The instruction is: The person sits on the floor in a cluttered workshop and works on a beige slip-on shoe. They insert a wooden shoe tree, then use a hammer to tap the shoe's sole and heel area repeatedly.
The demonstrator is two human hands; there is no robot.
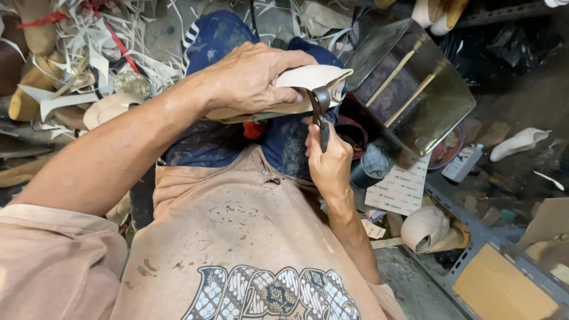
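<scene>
Two hands | left hand (pixel 252 77) clasps smooth cream shoe piece (pixel 314 77) | right hand (pixel 328 160) grips dark metal pincers (pixel 320 112)

Pale strip scraps (pixel 127 35) heaped upper left; metal tray (pixel 415 89) with two sticks (pixel 409 74); white bottle (pixel 463 163); tape roll (pixel 424 228); cardboard (pixel 504 290) lower right

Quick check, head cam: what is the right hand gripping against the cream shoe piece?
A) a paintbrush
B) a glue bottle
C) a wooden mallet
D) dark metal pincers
D: the right hand is closed round the handles of dark metal pincers, whose head bites the edge of the cream shoe piece that the left hand holds down on the lap.
</scene>
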